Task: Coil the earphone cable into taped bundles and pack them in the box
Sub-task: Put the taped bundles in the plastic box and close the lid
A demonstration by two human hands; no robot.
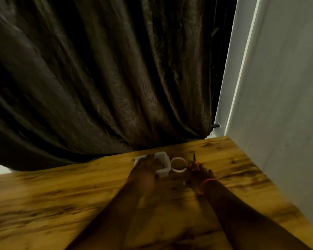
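Observation:
A small clear plastic box stands near the far edge of the wooden table, with dark cable bundles dimly visible inside. My left hand lies over the box with its fingers stretched across the opening. A roll of clear tape stands just right of the box. My right hand is beside the tape roll, and a thin dark pointed object with an orange part sticks up at its fingers. The picture is dim and blurred, so the right hand's hold is unclear.
The wooden table spreads wide to the left and toward me. A dark curtain hangs behind its far edge. A pale wall runs along the table's right side.

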